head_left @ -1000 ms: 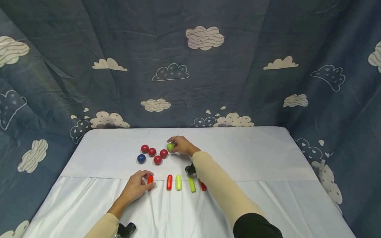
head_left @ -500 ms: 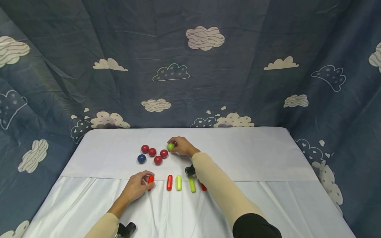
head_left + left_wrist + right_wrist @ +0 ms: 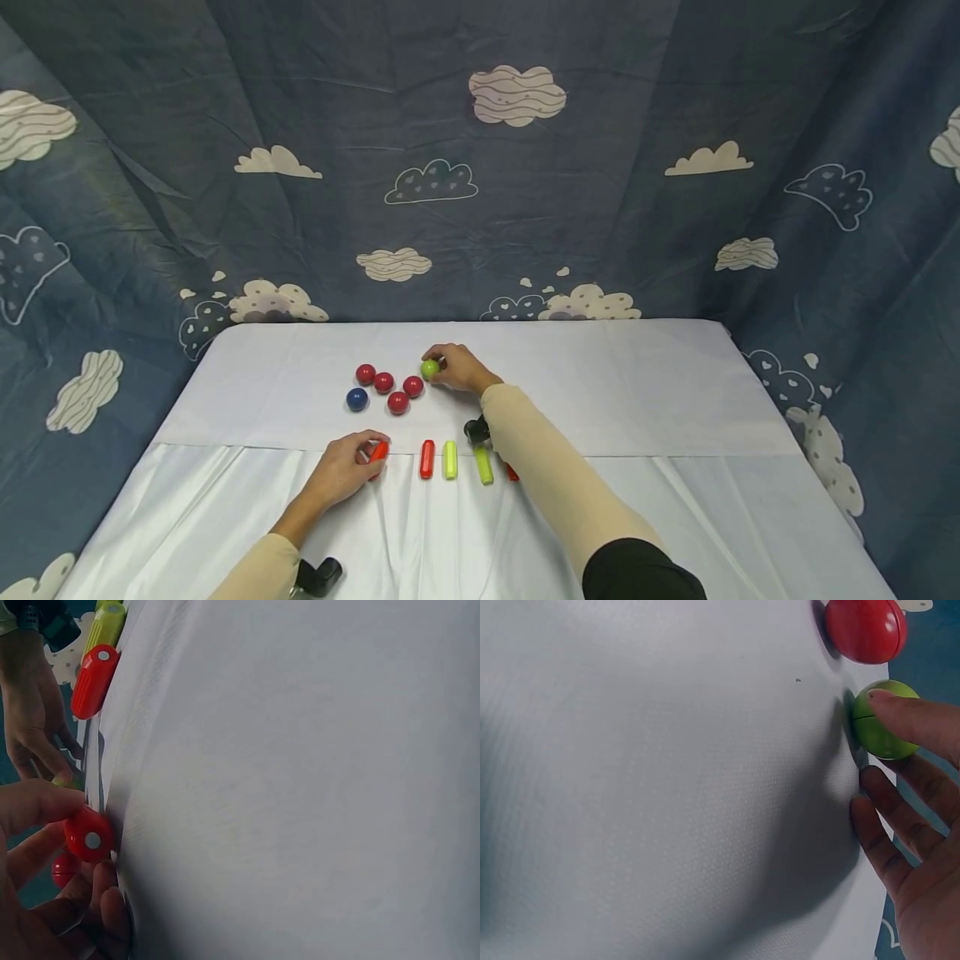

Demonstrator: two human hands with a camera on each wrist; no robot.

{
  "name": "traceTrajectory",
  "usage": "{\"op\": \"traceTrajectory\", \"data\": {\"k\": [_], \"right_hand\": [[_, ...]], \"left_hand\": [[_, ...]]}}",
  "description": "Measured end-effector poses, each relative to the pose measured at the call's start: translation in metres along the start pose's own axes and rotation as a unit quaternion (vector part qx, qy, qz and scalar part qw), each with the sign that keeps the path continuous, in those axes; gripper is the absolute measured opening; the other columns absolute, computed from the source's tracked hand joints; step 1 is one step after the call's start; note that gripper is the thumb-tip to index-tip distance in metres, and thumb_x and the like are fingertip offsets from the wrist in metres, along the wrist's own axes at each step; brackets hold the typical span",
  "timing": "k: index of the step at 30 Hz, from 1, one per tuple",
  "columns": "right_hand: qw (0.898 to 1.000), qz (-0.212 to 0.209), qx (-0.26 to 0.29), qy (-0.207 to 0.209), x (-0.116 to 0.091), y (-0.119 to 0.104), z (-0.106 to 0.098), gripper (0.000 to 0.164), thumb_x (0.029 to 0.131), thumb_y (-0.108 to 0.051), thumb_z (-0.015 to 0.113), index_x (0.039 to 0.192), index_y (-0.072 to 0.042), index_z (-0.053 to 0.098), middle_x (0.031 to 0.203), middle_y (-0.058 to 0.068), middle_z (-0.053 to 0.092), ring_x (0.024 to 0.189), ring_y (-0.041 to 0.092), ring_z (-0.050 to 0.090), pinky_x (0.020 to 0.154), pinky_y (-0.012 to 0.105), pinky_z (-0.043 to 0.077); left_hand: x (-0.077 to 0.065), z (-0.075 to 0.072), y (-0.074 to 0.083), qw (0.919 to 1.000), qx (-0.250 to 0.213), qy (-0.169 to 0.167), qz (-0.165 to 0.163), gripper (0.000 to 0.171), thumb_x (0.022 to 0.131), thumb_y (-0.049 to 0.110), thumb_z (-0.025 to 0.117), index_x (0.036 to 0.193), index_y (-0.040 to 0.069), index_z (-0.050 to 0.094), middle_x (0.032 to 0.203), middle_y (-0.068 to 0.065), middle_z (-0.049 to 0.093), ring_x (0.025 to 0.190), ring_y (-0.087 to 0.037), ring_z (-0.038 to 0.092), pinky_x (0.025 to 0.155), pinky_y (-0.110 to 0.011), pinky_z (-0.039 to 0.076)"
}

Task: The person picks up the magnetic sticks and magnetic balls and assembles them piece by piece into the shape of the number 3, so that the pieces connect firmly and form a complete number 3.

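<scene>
My left hand (image 3: 341, 471) pinches a red oblong plastic piece (image 3: 88, 834) between thumb and fingers at the left end of a row. The piece has a pale dot on its end and leans slightly to the right in the head view. Farther back, my right hand (image 3: 461, 368) holds a green ball (image 3: 877, 724) with the thumb on its seam and a finger behind it. A red ball (image 3: 412, 387) lies just left of the green one. Other red balls (image 3: 383, 383) and a blue ball (image 3: 357, 400) are grouped farther left.
Another red oblong piece (image 3: 427, 459), a yellow-green piece (image 3: 450, 460) and a second yellow-green piece (image 3: 483, 467) lie in the row. One more red piece (image 3: 512, 472) is partly hidden by my right sleeve. A white cloth covers the table (image 3: 637, 392); a cloud-patterned curtain (image 3: 585, 208) hangs behind.
The red oblong piece in my left hand has tilted, its far end leaning right. My right hand and the green ball have stayed nearly still.
</scene>
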State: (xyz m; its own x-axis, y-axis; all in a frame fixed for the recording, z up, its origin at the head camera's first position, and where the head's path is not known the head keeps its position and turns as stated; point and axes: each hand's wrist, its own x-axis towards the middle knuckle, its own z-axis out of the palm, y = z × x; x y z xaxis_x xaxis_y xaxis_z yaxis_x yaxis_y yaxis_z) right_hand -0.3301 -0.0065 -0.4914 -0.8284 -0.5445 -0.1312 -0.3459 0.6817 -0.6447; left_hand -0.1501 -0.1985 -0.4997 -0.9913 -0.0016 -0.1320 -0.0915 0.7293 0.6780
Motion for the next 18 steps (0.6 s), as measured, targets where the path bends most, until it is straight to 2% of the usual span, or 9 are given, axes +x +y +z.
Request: {"op": "traceTrajectory", "data": {"k": [12, 18], "right_hand": [[1.000, 0.020, 0.006, 0.002, -0.0006, 0.0004, 0.0024, 0.037, 0.087, -0.010, 0.071, 0.123, -0.012, 0.062, 0.124, 0.006, 0.061, 0.105, 0.019, 0.057, 0.096, 0.033, 0.044], [1.000, 0.015, 0.007, 0.004, -0.0001, 0.0001, 0.0013, 0.038, 0.087, -0.009, 0.071, 0.123, -0.011, 0.062, 0.124, 0.006, 0.061, 0.106, 0.019, 0.057, 0.096, 0.033, 0.044]], "left_hand": [[-0.0028, -0.0049, -0.0016, 0.9991, -0.014, -0.018, 0.037, 0.031, 0.078, -0.001, 0.070, 0.105, 0.013, 0.069, 0.079, 0.002, 0.056, 0.065, -0.014, 0.046, 0.055, -0.024, 0.038], [-0.0026, -0.0082, 0.0001, 0.9992, -0.015, -0.026, 0.027, 0.032, 0.077, 0.000, 0.073, 0.107, 0.008, 0.068, 0.079, 0.001, 0.056, 0.065, -0.013, 0.047, 0.054, -0.023, 0.038]]}}
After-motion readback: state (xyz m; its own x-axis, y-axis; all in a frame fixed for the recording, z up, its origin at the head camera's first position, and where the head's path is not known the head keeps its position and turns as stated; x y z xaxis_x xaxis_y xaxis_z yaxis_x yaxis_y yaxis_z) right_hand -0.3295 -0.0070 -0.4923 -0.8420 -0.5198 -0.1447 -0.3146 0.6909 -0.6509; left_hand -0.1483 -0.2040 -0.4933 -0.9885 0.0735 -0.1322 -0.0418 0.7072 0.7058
